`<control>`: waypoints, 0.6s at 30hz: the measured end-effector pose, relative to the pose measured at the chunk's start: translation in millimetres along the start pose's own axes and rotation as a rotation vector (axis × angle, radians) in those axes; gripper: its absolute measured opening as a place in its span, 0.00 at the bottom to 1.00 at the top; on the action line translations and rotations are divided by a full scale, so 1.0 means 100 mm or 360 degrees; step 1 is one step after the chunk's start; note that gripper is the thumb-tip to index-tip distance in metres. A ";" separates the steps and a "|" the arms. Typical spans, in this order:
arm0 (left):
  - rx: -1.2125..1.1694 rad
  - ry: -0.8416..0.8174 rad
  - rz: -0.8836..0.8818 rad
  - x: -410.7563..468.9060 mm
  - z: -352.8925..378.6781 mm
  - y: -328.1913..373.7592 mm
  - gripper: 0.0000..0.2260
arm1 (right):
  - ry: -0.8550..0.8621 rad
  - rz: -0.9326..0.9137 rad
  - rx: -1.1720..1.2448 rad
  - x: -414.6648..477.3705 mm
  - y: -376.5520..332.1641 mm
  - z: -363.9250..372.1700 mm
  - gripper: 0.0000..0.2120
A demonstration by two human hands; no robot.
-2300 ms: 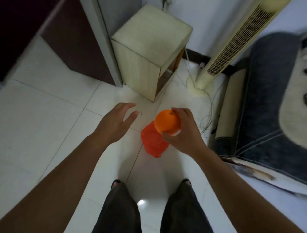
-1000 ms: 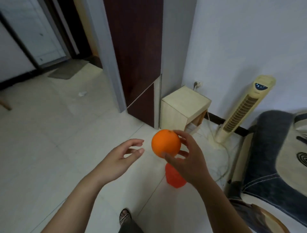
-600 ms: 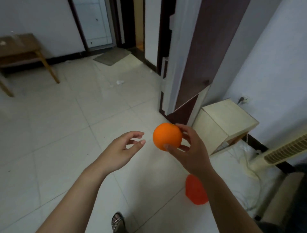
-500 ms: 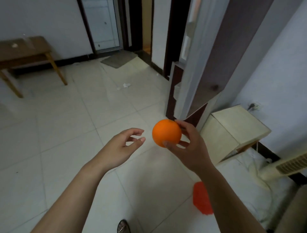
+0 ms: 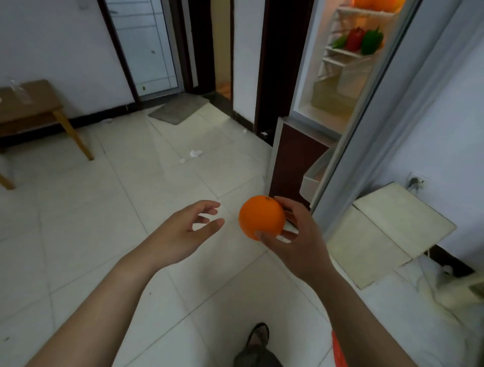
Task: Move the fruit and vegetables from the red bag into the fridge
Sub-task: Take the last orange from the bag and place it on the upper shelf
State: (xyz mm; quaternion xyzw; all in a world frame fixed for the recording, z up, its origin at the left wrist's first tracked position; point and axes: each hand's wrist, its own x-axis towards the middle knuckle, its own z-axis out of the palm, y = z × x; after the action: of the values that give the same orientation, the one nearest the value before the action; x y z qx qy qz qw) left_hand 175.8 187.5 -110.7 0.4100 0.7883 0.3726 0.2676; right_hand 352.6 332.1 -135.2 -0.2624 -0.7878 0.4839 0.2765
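My right hand (image 5: pixel 294 237) grips a round orange (image 5: pixel 261 217) with fingers and thumb curled round it, held out in front of me above the floor. My left hand (image 5: pixel 183 233) hangs beside it to the left, fingers loosely curled, holding nothing. The fridge (image 5: pixel 340 86) stands open at the upper right, lit inside, with red and green peppers (image 5: pixel 360 40) on a wire shelf and oranges (image 5: pixel 374 3) on the shelf above. Only a sliver of the red bag (image 5: pixel 338 351) shows at the bottom, behind my right forearm.
The grey fridge door (image 5: pixel 387 110) stands open between the fridge and a pale wooden box (image 5: pixel 387 233) on the floor. A wooden bench (image 5: pixel 31 112) is at the far left, a grey mat (image 5: pixel 178 108) by a doorway. White tiled floor spreads ahead.
My view has lifted from the floor and the red bag toward the open fridge. The orange stays in my right hand and the bag has slid almost out of view.
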 end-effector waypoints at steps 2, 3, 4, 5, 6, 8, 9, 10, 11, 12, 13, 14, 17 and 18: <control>0.0000 -0.0024 0.0014 0.35 -0.01 0.01 0.16 | 0.0034 -0.0023 -0.0033 0.26 0.13 0.07 0.31; 0.0003 -0.0024 0.0020 0.53 -0.02 0.02 0.17 | 0.0050 -0.0029 -0.0044 0.40 0.19 0.11 0.31; 0.0004 -0.0019 0.0023 0.70 -0.05 0.02 0.17 | 0.0062 -0.0022 -0.0039 0.56 0.25 0.14 0.31; 0.0007 -0.0012 0.0024 0.88 -0.10 0.02 0.17 | 0.0066 0.0002 -0.0014 0.74 0.29 0.16 0.31; 0.0014 -0.0007 0.0020 1.06 -0.16 0.02 0.18 | 0.0063 0.0043 0.0030 0.94 0.33 0.18 0.31; 0.0047 0.0001 -0.0001 1.43 -0.30 0.04 0.18 | 0.0046 0.0117 0.0110 1.34 0.37 0.20 0.31; 0.0066 0.0017 -0.0004 1.61 -0.38 0.04 0.18 | 0.0039 0.0117 0.0123 1.54 0.39 0.21 0.31; 0.0081 0.0043 -0.0001 1.80 -0.46 0.05 0.18 | 0.0034 0.0107 0.0136 1.76 0.41 0.21 0.31; 0.0086 0.0076 0.0006 1.99 -0.52 0.06 0.18 | 0.0038 0.0089 0.0154 1.98 0.42 0.21 0.31; 0.0078 0.0106 0.0015 2.18 -0.58 0.06 0.18 | 0.0049 0.0068 0.0173 2.20 0.43 0.22 0.31; 0.0078 0.0116 0.0029 2.35 -0.62 0.07 0.18 | 0.0063 0.0052 0.0196 2.40 0.43 0.23 0.30; 0.0102 0.0104 0.0053 2.52 -0.64 0.08 0.18 | 0.0077 0.0044 0.0229 2.60 0.43 0.25 0.30; 0.0269 0.0024 0.0158 3.04 -0.74 0.07 0.17 | 0.0092 0.0102 0.0356 3.10 0.49 0.31 0.29; 0.0292 0.0013 0.0183 3.23 -0.79 0.05 0.17 | 0.0110 0.0116 0.0361 3.25 0.54 0.33 0.29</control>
State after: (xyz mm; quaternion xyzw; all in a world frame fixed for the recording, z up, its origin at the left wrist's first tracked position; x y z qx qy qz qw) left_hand -47.9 433.1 -98.6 0.4758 0.7953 0.3153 0.2041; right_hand 107.2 553.9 -137.4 -0.2743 -0.7079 0.5703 0.3136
